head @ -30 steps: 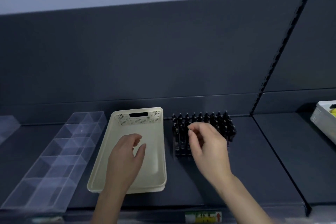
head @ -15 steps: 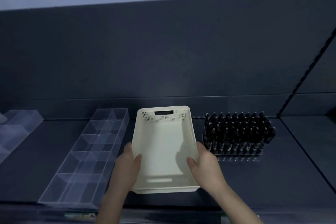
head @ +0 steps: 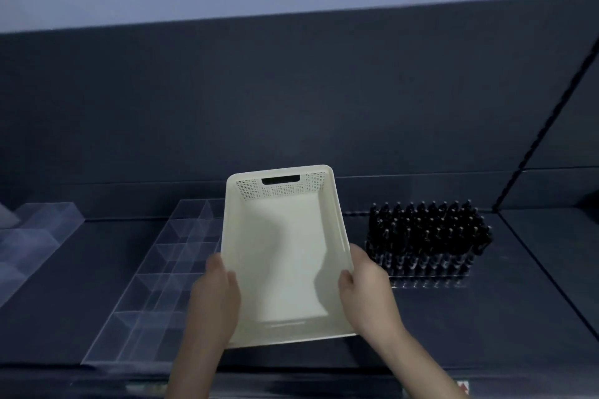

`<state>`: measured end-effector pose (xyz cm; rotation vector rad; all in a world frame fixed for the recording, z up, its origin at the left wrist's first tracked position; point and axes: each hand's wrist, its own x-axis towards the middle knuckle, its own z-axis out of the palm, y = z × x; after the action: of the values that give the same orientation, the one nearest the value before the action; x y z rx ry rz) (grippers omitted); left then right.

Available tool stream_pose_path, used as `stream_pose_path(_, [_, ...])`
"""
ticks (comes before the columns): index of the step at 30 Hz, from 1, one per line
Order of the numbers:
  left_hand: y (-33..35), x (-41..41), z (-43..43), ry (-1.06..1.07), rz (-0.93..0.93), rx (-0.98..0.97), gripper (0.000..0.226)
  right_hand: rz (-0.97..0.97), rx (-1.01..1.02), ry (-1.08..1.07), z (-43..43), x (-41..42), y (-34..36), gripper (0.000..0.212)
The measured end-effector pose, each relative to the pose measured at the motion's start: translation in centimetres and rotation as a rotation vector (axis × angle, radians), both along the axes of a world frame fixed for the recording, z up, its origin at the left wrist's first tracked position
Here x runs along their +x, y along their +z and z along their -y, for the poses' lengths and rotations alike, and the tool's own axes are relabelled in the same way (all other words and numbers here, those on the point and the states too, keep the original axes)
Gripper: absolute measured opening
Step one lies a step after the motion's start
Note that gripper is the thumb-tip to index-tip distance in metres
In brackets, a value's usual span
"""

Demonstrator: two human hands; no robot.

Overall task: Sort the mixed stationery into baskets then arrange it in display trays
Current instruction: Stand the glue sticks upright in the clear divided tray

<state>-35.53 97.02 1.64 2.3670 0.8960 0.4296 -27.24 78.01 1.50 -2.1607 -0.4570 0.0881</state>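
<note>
I have my left hand (head: 215, 295) and right hand (head: 366, 293) each gripping a long side rim of the cream basket (head: 285, 272), between the clear divided tray (head: 155, 282) and the black pens (head: 428, 236). Its long axis points away from me, handle slot at the far end.

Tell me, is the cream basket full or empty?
Empty. The cream basket shows a bare floor with nothing inside. The left hand and right hand grip its sides.
</note>
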Motion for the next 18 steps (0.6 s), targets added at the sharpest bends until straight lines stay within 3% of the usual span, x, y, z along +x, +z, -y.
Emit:
stream_pose_path(8, [6.2,-1.1,5.2,0.048,0.194,-0.016,0.011,0.177,0.143,-0.007,4.2,-0.3,5.8,0.027])
stream_pose_path(12, [8.4,-0.7,10.2,0.015,0.272,0.094,0.003,0.232,0.179,-0.065,9.8,-0.4,8.1,0.024])
stream_pose_path(18, [10.6,1.2,20.6,-0.177,0.417,0.142,0.015,0.306,0.239,-0.215,20.8,-0.8,9.7,0.024])
